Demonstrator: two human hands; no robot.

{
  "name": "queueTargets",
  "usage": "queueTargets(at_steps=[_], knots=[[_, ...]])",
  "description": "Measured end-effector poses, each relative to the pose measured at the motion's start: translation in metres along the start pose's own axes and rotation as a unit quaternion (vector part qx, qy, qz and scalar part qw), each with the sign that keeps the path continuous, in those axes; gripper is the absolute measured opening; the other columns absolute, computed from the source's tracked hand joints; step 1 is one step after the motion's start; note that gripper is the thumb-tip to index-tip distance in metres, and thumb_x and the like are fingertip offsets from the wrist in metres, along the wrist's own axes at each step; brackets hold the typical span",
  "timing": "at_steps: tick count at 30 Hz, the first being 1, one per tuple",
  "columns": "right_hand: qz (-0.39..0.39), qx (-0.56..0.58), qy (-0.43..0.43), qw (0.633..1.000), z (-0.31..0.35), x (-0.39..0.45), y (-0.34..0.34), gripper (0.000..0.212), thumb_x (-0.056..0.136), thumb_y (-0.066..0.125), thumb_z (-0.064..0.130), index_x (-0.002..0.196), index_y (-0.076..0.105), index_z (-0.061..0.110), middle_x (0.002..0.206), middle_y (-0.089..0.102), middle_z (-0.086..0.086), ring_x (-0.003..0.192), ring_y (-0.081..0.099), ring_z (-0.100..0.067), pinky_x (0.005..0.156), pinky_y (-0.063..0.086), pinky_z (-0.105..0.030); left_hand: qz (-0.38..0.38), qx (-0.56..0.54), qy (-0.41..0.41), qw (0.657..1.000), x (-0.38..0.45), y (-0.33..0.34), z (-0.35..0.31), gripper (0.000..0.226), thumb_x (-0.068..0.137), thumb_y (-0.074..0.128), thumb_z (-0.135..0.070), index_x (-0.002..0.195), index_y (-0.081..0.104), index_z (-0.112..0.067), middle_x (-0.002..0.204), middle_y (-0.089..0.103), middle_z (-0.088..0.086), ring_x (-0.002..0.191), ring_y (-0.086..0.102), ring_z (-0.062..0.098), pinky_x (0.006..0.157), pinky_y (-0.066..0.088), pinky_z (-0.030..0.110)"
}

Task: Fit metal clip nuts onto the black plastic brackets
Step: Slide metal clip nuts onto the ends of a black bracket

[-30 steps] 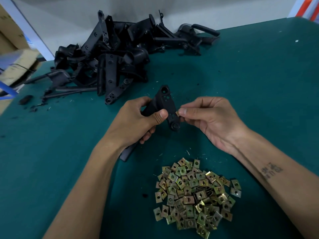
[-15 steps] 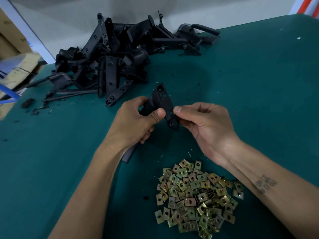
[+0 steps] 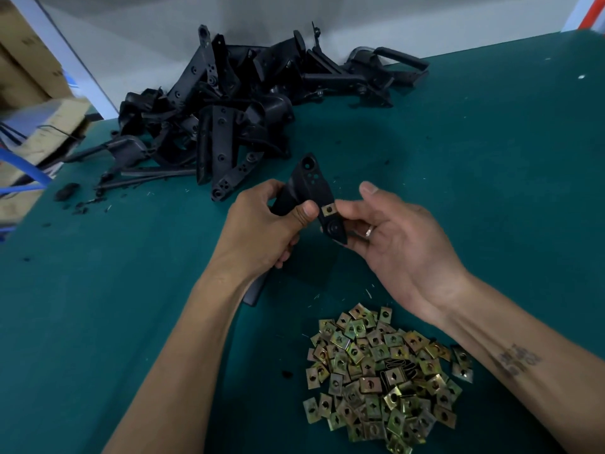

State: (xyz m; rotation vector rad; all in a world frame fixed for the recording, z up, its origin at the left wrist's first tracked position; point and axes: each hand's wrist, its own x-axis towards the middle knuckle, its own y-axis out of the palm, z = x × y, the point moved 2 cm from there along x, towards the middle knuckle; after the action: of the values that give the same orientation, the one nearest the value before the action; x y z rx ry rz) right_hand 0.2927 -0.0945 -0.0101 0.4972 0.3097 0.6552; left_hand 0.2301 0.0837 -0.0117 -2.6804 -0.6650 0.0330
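Note:
My left hand (image 3: 262, 231) grips a black plastic bracket (image 3: 311, 185) by its middle, thumb pressed on its face, and holds it above the green table. A brass-coloured clip nut (image 3: 329, 210) sits on the bracket's right edge, just above a round boss. My right hand (image 3: 399, 244) lies palm up beside it. Its thumb is lifted clear, and its fingertips touch the clip nut and the bracket's lower end from behind. The bracket's long lower arm is hidden under my left wrist, with only its end showing. A heap of loose clip nuts (image 3: 379, 378) lies near me.
A pile of black brackets (image 3: 229, 119) lies at the back left of the green table (image 3: 491, 175). Cardboard boxes (image 3: 29, 80) stand beyond the table's left edge. Small black scraps (image 3: 67, 191) lie near that edge.
My right thumb and finger pinched the clip nut against the bracket's edge; now the thumb has lifted away and the nut sits on the bracket. My left hand keeps its grip.

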Motion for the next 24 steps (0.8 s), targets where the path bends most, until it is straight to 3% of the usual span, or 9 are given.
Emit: queueTargets(at_steps=[5, 8, 11, 12, 14, 17, 24], knots=[[0.038, 0.006, 0.055, 0.998, 0.003, 0.001, -0.001, 0.032, 0.084, 0.067, 0.030, 0.092, 0.077, 0.001, 0.118, 0.070, -0.025, 0.108, 0.070, -0.035, 0.093, 0.059, -0.035, 0.008, -0.014, -0.001, 1.000, 0.001, 0.001, -0.001, 0.035, 0.081, 0.070, -0.054, 0.090, 0.059, -0.022, 0.050, 0.054, -0.001, 0.037, 0.046, 0.017, 0.039, 0.039, 0.025], [0.051, -0.013, 0.090, 0.995, 0.010, 0.004, -0.011, 0.037, 0.085, 0.065, 0.029, 0.101, 0.075, -0.002, 0.112, 0.073, -0.023, 0.103, 0.072, -0.032, 0.083, 0.060, -0.031, 0.026, -0.022, -0.007, 0.999, 0.001, 0.002, 0.000, 0.037, 0.081, 0.071, -0.055, 0.093, 0.061, -0.021, 0.051, 0.054, -0.002, 0.040, 0.047, 0.017, 0.040, 0.040, 0.026], [0.053, -0.141, 0.030, 0.988, 0.026, 0.005, -0.028, 0.031, 0.086, 0.066, 0.024, 0.098, 0.074, -0.004, 0.095, 0.075, -0.020, 0.082, 0.072, -0.027, 0.067, 0.058, -0.027, 0.039, -0.064, -0.022, 0.997, 0.001, 0.000, 0.001, 0.035, 0.084, 0.072, -0.053, 0.089, 0.059, -0.020, 0.053, 0.051, -0.001, 0.041, 0.043, 0.017, 0.040, 0.038, 0.026], [0.071, -0.228, 0.007, 0.971, 0.033, 0.004, -0.032, 0.024, 0.084, 0.070, 0.019, 0.094, 0.075, -0.002, 0.087, 0.075, -0.017, 0.073, 0.069, -0.024, 0.061, 0.053, -0.026, 0.043, -0.086, -0.030, 0.995, 0.001, -0.002, 0.002, 0.034, 0.085, 0.072, -0.053, 0.085, 0.058, -0.022, 0.054, 0.050, -0.001, 0.042, 0.041, 0.017, 0.040, 0.036, 0.026], [0.159, -0.415, 0.004, 0.896, 0.040, -0.002, -0.034, 0.008, 0.082, 0.077, 0.006, 0.090, 0.078, 0.008, 0.081, 0.073, -0.010, 0.068, 0.062, -0.017, 0.060, 0.046, -0.027, 0.053, -0.113, -0.038, 0.991, 0.001, -0.003, 0.003, 0.032, 0.086, 0.071, -0.051, 0.082, 0.055, -0.023, 0.056, 0.048, 0.000, 0.042, 0.039, 0.017, 0.040, 0.035, 0.025], [0.258, -0.562, 0.049, 0.784, 0.040, -0.011, -0.029, 0.022, 0.081, 0.081, 0.006, 0.091, 0.079, 0.026, 0.093, 0.066, 0.006, 0.077, 0.057, -0.006, 0.068, 0.044, -0.019, 0.067, -0.099, -0.030, 0.992, 0.001, -0.002, 0.002, 0.029, 0.089, 0.069, -0.049, 0.089, 0.058, -0.022, 0.056, 0.049, -0.001, 0.043, 0.040, 0.017, 0.040, 0.036, 0.026], [0.262, -0.649, 0.076, 0.710, 0.040, -0.021, -0.026, 0.020, 0.081, 0.085, 0.018, 0.085, 0.073, 0.034, 0.097, 0.052, 0.019, 0.083, 0.052, 0.000, 0.074, 0.043, -0.015, 0.090, -0.050, -0.010, 0.995, -0.001, -0.001, 0.001, 0.032, 0.089, 0.070, -0.053, 0.099, 0.062, -0.023, 0.057, 0.052, -0.001, 0.044, 0.044, 0.017, 0.041, 0.039, 0.027]])
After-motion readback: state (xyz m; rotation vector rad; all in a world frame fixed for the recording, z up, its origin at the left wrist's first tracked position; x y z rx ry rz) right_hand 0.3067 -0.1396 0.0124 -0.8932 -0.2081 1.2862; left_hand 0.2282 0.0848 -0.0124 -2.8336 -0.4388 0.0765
